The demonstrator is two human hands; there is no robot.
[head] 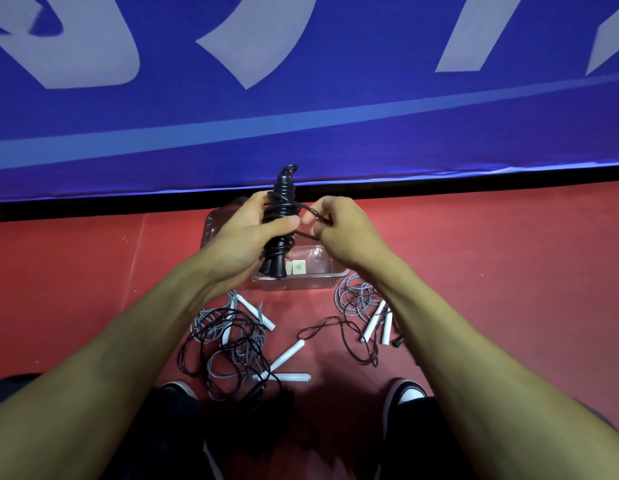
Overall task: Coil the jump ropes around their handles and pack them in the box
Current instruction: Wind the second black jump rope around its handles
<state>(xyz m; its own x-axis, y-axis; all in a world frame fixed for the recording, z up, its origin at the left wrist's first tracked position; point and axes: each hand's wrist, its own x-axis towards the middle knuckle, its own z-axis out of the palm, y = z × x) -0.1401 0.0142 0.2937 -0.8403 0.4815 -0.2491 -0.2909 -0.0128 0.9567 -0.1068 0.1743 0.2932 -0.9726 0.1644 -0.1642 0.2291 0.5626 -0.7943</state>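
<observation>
red floor (76,289) under a blue banner (301,133) carries a clear box (301,282) and loose ropes (225,344), while above the box the left hand (252,233) clamps a nearly coiled black rope (282,216) and the right hand (339,230) pinches its tail, likely needing tucking before packing.

The clear box (301,282) sits mostly hidden behind both hands, only its near wall and far-left corner showing. Above it, the left hand (252,233) covers the middle of the black coiled rope (283,199), so the handles can't be made out. The right hand (339,230) hides the rope's free end. Nearer than the box, the shoes (403,393) are partly covered and blurred. The banner lettering (252,39) is cut off at the top edge.
</observation>
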